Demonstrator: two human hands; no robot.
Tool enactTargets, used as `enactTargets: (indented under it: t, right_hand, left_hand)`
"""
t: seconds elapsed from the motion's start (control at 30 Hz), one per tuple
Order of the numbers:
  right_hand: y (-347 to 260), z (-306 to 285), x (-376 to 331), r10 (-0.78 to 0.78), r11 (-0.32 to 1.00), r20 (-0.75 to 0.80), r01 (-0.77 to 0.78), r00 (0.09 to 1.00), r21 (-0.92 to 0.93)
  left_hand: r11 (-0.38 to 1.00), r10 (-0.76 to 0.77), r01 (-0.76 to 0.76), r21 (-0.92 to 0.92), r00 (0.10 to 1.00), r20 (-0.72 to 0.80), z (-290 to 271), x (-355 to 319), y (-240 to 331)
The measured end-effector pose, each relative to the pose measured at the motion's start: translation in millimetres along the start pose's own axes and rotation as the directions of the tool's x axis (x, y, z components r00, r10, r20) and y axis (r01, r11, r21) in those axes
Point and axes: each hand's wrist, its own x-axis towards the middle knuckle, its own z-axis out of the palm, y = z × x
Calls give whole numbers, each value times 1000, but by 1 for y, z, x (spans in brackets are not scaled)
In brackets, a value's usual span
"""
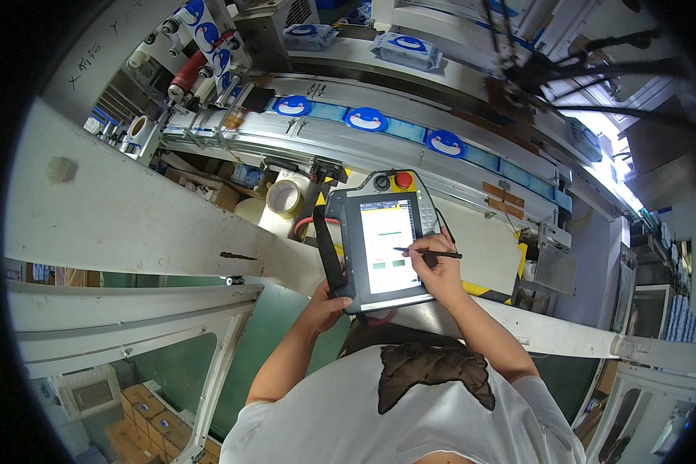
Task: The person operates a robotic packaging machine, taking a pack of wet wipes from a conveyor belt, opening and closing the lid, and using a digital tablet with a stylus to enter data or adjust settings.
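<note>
Stylus on the screen, pendant steady in the other hand.

The left hand (326, 303) is clamped round the lower left edge of the grey handheld control pendant with a lit touchscreen (383, 240), by its black strap, holding it up above the white machine frame beam (131, 220). The right hand (439, 272) pinches a thin black stylus (428, 252), fingers closed on it, tip touching the screen just right of centre. A red round button (403, 180) sits at the pendant's top edge. Beyond it, a conveyor line (410, 151) carries blue oval-labelled packs (366, 119) in a row, and a roll of yellowish tape (284, 198) lies near the pendant's upper left corner.
</note>
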Motion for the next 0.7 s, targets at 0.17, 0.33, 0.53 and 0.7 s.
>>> enactTargets:
  t: [0.17,0.33,0.53,0.7]
  right_hand:
    - [0,0,1,-9,1000,-22,9,1000,-15]
    - [5,1,0,10,999,-64,-8,998,34]
    - [13,1,-3,51,996,-61,-46,997,75]
    - [15,0,-3,-1,998,-48,4,999,63]
  left_hand:
    - [997,37,-36,64,999,-20,5,-1,1]
    - [998,35,-33,58,999,-27,7,0,1]
    - [1000,12,-12,-9,1000,19,0,1,-1]
    - [1000,8,-8,2,1000,20,0,2,-1]
